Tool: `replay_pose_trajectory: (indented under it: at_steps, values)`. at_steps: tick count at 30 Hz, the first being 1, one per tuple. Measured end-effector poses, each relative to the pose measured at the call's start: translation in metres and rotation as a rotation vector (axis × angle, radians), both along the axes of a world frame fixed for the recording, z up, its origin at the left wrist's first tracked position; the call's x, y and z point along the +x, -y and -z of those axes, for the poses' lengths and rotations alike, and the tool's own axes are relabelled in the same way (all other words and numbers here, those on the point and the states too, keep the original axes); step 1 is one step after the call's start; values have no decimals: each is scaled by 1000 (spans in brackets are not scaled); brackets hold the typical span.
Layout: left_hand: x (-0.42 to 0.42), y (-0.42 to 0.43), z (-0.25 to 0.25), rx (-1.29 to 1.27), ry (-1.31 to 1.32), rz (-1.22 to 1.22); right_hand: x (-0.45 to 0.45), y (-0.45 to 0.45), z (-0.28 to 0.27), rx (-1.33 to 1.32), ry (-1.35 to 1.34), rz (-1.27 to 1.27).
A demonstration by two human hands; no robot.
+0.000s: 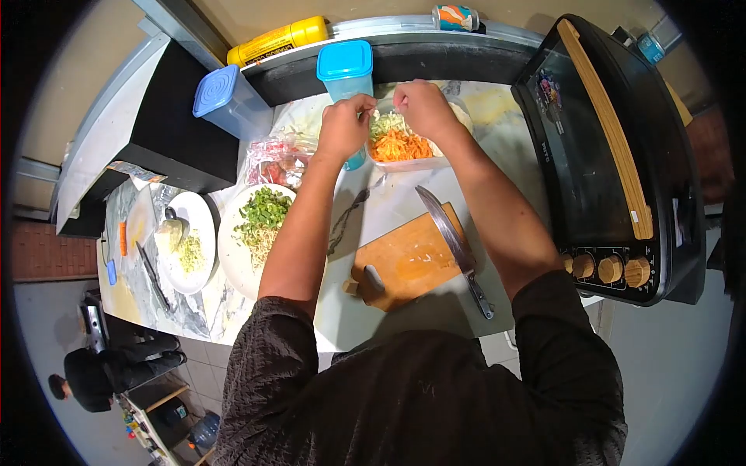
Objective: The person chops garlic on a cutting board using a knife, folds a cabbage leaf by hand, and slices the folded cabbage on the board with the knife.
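Note:
At the back of the counter stands a clear plastic container with shredded orange carrot and pale green shreds inside. Over its left rear part is my left hand, fingers pinched together. Opposite it, above the container's rear, my right hand also has its fingers drawn together. Whatever lies between the fingertips of either hand is too small to make out. Behind my left hand rises a tub with a turquoise lid. Nearer my body, a knife rests across a wooden cutting board.
To the left are a plate of chopped greens and sprouts, a second plate, a plastic bag, another knife and a blue-lidded tub. A toaster oven borders the right. A person stands in the left background.

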State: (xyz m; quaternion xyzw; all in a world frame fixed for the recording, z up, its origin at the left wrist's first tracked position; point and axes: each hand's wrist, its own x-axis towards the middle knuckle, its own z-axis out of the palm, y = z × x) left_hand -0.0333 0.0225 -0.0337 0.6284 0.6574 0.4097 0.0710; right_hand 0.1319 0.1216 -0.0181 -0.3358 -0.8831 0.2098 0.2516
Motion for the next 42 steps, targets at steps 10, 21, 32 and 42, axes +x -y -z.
replay_pose_trajectory:
  at_steps: [10,21,32,42]
  values:
    - [8,8,-3,-15,-214,-50,16,10,-16,6,-34,138]
    - [9,7,-9,-101,-228,-97,45,44,-29,158,21,131]
    - [20,45,-15,-91,-164,-81,109,140,8,-189,49,-182]
    - [82,155,-6,-391,92,257,142,221,30,-281,103,51]
